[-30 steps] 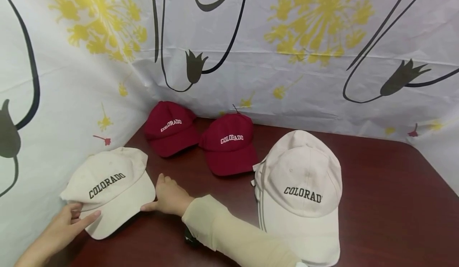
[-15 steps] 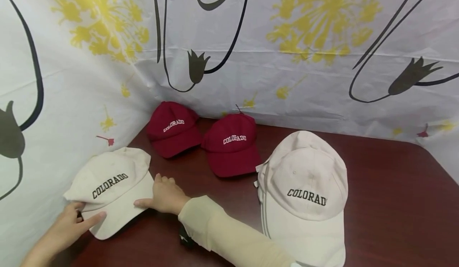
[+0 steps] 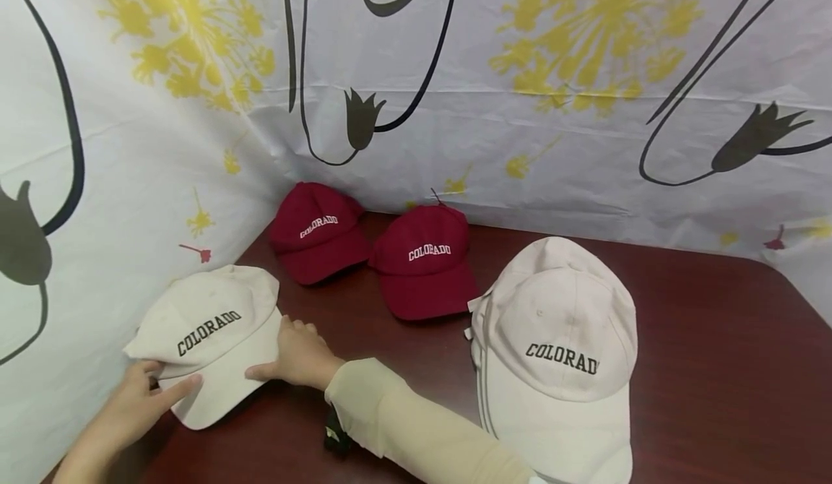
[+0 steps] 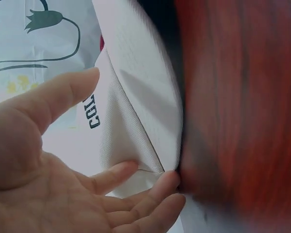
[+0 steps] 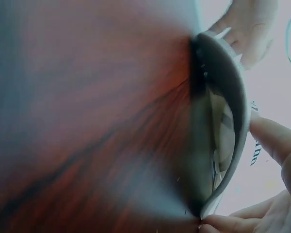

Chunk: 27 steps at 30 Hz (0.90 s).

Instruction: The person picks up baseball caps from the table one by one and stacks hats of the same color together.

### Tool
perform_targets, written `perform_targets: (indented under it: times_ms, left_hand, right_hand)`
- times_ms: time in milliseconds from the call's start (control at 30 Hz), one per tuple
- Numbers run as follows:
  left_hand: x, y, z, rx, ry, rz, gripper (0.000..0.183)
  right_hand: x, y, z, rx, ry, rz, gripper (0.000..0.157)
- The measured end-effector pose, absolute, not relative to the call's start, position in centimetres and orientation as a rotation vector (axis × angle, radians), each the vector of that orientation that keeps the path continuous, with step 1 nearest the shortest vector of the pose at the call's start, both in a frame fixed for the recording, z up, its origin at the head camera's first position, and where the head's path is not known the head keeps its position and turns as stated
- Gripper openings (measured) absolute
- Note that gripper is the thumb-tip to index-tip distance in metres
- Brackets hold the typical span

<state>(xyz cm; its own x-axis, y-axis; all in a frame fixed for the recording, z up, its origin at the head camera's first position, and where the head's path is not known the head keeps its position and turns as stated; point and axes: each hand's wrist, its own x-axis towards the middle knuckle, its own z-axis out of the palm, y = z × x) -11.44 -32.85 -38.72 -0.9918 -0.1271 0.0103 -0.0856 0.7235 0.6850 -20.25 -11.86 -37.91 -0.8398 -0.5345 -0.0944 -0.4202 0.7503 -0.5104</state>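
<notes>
A white cap [image 3: 214, 325] with dark "COLORADO" lettering sits at the left of the dark red table, its brim pointing toward the front right. My left hand [image 3: 136, 401] is at the brim's near corner; in the left wrist view its fingertips [image 4: 169, 180] touch that corner, while the thumb stands apart from the fingers. At the brim's other side is my right hand [image 3: 302, 354], its thumb lying over the brim. In the right wrist view, the fingers [image 5: 223, 223] touch the brim's corner close to the tabletop, and the thumb [image 5: 269, 133] meets the brim's edge.
Two dark red caps [image 3: 321, 238] [image 3: 425, 267] with white lettering stand at the back. Nested white caps [image 3: 559, 339] lie to the right of the right sleeve [image 3: 416, 419]. A patterned white cloth [image 3: 468, 166] borders the table [image 3: 715, 368] behind and at the left.
My right hand has moved left against the white cap, bringing its thumb from the brim's edge onto the brim. The left hand keeps to its corner. The whole view has shifted slightly.
</notes>
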Motion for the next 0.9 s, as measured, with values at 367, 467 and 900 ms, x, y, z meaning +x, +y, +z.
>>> perform_targets:
  times_ms: [367,467,900]
  left_hand:
    - [-12.1,-31.4,-38.4,0.285,-2.827,-1.229,0.050]
    - [-12.2,-31.1,-38.3,0.318,-2.833,-1.260,0.056]
    - [-12.0,-30.7,-37.3,0.521,-2.691,-1.045,0.090]
  right_hand:
    - [-21.0,-11.8,-37.8,-0.535,2.642,-0.914,0.099]
    - [-21.2,-11.7,-37.8,-0.469,2.623,-0.967,0.099]
    - [-20.6,-10.9,-36.9,-0.520,2.495,-1.272,0.081]
